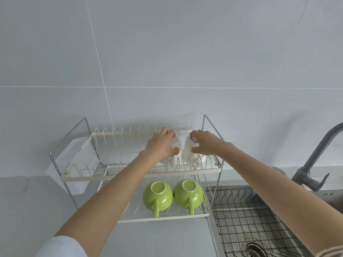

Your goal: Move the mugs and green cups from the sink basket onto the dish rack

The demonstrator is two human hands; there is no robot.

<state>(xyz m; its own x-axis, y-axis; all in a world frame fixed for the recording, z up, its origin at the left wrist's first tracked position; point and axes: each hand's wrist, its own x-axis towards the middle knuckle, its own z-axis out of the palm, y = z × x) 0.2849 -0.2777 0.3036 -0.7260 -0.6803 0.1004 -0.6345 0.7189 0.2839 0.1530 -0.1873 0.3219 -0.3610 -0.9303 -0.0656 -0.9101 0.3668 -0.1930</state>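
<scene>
A two-tier cream wire dish rack point(78, 176) stands on the counter against the tiled wall. Two green cups, one point(157, 196) beside the other point(188, 193), sit upside down on the lower tier with handles pointing toward me. On the upper tier's right end stand two white mugs upside down. My left hand point(161, 145) wraps the left white mug point(176, 143). My right hand point(204, 143) grips the right white mug point(188, 151), which has a dark mark near its base. The black wire sink basket point(246, 216) lies empty in the sink at the lower right.
A grey faucet point(315, 164) rises at the right edge over the steel sink, whose drain point(254, 250) shows through the basket. A white drip tray point(81, 145) lies under the upper tier's left part. Grey counter point(37, 210) spreads left of the rack.
</scene>
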